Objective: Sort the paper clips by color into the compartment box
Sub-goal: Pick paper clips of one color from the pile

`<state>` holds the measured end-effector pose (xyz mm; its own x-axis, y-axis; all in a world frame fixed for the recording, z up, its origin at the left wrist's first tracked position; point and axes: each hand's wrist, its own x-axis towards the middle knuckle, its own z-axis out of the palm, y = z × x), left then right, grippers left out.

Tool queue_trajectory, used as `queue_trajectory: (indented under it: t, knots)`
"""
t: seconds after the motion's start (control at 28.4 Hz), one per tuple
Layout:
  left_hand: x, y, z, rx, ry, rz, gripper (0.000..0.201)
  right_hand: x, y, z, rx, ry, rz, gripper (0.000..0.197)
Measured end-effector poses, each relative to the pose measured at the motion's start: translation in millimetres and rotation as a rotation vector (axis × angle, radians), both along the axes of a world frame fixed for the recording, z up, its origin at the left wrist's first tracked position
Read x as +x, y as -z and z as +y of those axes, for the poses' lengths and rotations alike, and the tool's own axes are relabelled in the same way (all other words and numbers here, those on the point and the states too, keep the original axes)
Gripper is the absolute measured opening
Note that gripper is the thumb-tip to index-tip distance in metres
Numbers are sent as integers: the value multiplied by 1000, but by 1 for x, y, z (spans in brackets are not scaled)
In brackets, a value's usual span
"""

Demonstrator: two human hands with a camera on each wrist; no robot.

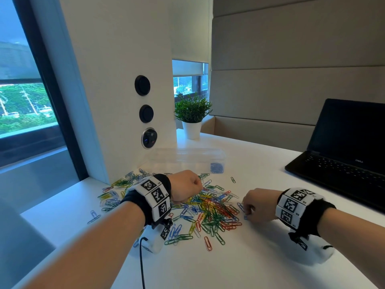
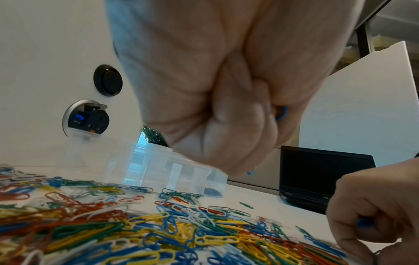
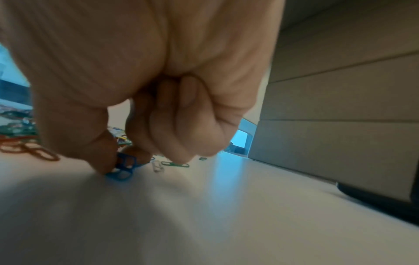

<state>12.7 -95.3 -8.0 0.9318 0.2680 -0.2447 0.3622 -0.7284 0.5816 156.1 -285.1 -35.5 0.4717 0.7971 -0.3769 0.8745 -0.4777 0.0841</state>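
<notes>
A heap of mixed-colour paper clips covers the white table; it also fills the left wrist view as the pile. My left hand hovers over the heap, fist curled round blue clips that poke out of it. My right hand is at the heap's right edge, thumb and fingers pinching blue clips against the table. The clear compartment box lies behind the heap, with blue clips in its rightmost compartment.
An open black laptop sits at the right. A potted plant stands behind the box beside a white pillar with sockets. A black cable runs from my left wrist toward the front edge.
</notes>
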Motion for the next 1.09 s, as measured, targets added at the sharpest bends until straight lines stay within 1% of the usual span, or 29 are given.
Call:
queue_trajectory:
  t: [0.21,0.28,0.39,0.46,0.56,0.67,0.77,0.85,0.92,0.99,1.09]
  knots:
    - [0,-3,2,-37,-17,-6,16,0,3,1,-28,22,59,31]
    - [2,-6,6,-15,-23,-5,16,0,4,3,-26,14,90,25]
    - [10,-14,15,-6,-41,-5,14,8,-1,10,6,16,135,11]
    - [20,-23,21,-37,-69,-8,14,18,-14,17,81,29,155,15]
    - [48,-37,32,-82,-128,-49,18,41,-45,34,263,80,193,26]
    - [85,-42,42,-142,-207,-89,24,71,-62,57,472,216,324,27]
    - [122,-41,55,-205,-296,-90,26,105,-59,87,649,367,465,24]
    - [145,-39,65,-224,-357,-90,21,123,-52,107,697,433,526,21]
    - [163,-35,74,-271,-394,-95,19,133,-45,121,698,444,544,18]
    - [177,-30,79,-319,-396,-69,24,142,-38,129,698,435,529,15]
    - [189,-19,80,-278,-343,23,26,155,-30,134,762,483,605,13]
